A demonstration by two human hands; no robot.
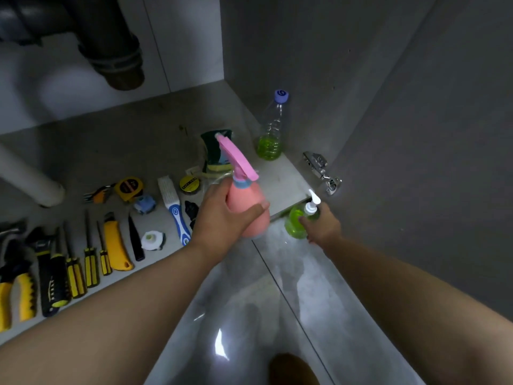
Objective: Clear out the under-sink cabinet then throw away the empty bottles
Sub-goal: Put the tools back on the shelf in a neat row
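Cabinet floor [155,118] below, left hand [222,215] grips spray bottle [247,207].

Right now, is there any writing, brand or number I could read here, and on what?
Clear bottle, purple cap: a white swirl mark, perhaps "6" or "G"; unsure.
Yellow tape measure: label too blurred to read.
Round yellow-and-black case: lettering too blurred.
Sponge pack: print too blurred.
Pink spray bottle, green pump bottle: no text shows.
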